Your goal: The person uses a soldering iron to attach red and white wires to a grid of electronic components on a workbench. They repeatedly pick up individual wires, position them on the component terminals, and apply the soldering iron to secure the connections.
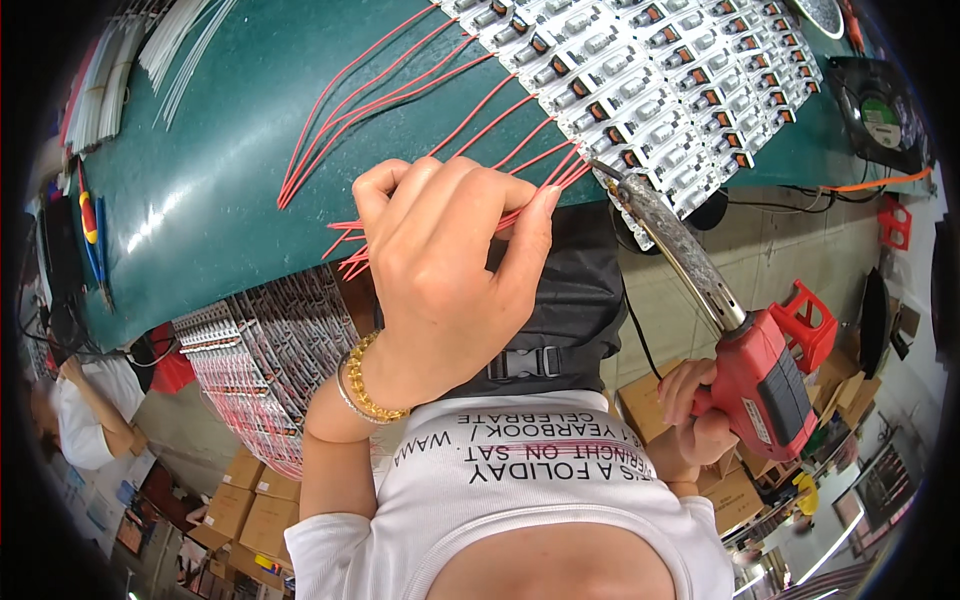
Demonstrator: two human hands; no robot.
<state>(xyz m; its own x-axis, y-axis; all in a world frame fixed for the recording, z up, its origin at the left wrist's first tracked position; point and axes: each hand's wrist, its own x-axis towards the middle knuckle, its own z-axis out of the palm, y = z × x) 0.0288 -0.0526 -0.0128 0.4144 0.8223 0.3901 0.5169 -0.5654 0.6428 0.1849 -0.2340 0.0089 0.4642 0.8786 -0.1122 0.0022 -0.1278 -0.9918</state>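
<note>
My left hand is closed on a small bundle of thin red wires at the near edge of the green table. A beaded bracelet sits on that wrist. My right hand grips a red soldering gun by its handle. Its long metal barrel points up and left, with the tip beside the wire ends near my left fingertips. White trays of small switch parts lie on the table just behind the tip.
More red wires fan across the table. White tubing lies at the far left, hand tools at the left edge. Stacked part strips hang below the table. Cardboard boxes sit on the floor. Another person is at lower left.
</note>
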